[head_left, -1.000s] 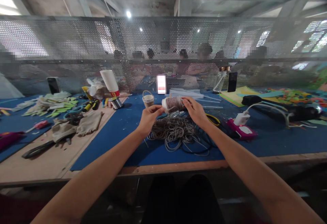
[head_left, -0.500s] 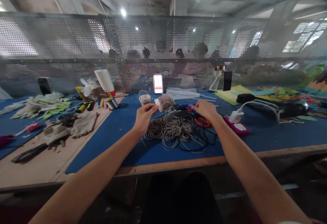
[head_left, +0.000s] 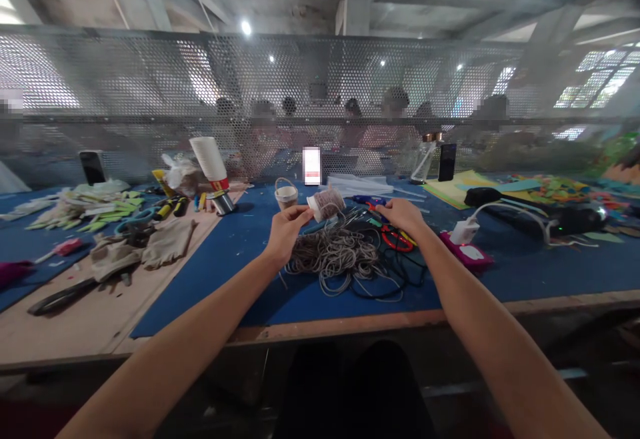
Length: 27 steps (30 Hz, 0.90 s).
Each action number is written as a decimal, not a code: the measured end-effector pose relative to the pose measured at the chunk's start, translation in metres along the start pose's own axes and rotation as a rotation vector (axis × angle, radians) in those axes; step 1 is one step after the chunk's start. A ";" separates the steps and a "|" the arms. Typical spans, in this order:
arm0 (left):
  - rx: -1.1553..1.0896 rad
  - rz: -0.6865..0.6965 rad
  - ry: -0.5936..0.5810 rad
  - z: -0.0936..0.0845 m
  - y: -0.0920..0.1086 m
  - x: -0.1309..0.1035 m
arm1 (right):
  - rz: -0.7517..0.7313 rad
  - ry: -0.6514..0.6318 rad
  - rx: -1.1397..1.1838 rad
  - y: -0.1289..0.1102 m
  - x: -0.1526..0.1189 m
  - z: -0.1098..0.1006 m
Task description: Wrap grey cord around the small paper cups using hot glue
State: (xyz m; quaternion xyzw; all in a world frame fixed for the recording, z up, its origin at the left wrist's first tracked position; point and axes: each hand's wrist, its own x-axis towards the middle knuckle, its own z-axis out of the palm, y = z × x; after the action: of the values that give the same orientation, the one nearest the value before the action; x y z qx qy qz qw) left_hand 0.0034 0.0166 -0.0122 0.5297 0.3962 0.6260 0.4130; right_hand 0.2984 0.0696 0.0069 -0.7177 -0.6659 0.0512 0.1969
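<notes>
A small cup [head_left: 327, 204] wound with grey-brown cord lies tilted on its side in the air, its white rim towards my left hand [head_left: 284, 229]. That hand's thumb and fingers pinch the rim. My right hand [head_left: 404, 217] is closed with its fingertips together, beside a blue glue gun [head_left: 364, 199] and red-handled scissors [head_left: 397, 239]. What the right fingers hold, perhaps thin cord, cannot be made out. Under the cup a loose heap of grey cord [head_left: 345, 255] covers the mat. Behind my left hand stands a small basket-like cup with a handle [head_left: 287, 195].
Left are stacked paper cups [head_left: 207, 157], gloves [head_left: 167, 242] and foam strips. A lit phone [head_left: 311, 165] stands ahead, before a perforated screen with people behind. Right lie a white charger [head_left: 464, 231] on a magenta block, a black cable and coloured paper.
The cord-wound cup has turned slightly and sits a little farther right in my left hand. My right hand has barely moved. The view has shifted slightly.
</notes>
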 end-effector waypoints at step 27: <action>-0.234 -0.157 0.100 -0.006 0.002 0.006 | -0.410 0.108 0.797 -0.069 -0.059 0.009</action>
State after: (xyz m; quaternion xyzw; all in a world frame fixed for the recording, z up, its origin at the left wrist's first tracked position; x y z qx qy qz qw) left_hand -0.0033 0.0211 -0.0093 0.4136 0.3808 0.6593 0.4993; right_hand 0.2244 0.0159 0.0117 -0.4407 -0.7114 0.2263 0.4985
